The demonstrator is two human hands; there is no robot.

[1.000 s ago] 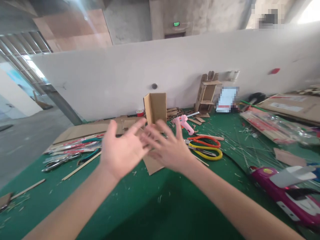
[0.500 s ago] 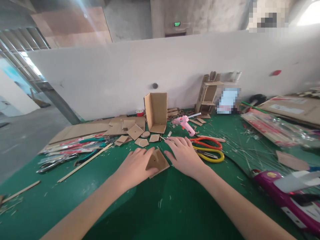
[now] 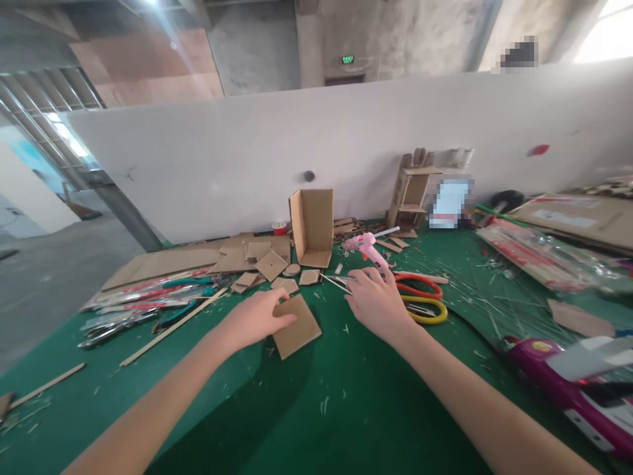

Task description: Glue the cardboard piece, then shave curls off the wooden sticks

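Note:
My left hand [image 3: 260,313] pinches a square piece of cardboard [image 3: 299,328] at its left corner, the thumb on top and the other fingers partly hidden behind it. The cardboard is tilted over the green table. To the right, my right hand [image 3: 376,300] hovers low with its fingers apart and bent down, at the blades of the scissors. Orange-handled scissors [image 3: 420,285] and yellow-handled scissors [image 3: 426,310] lie beside it, partly covered by the hand. Whether its fingertips touch them I cannot tell. A pink glue gun [image 3: 366,244] stands just behind this hand.
An upright cardboard corner piece [image 3: 316,224] stands at the back. Small cut cardboard pieces [image 3: 271,265] lie left of it. Pliers [image 3: 182,282] and a wooden strip [image 3: 173,326] lie at left. A purple device [image 3: 558,382] sits at right, near scattered thin strands.
My left hand has drawn the cardboard square leftward, and its small hole no longer shows. My right hand has moved right, away from the square, towards the scissors.

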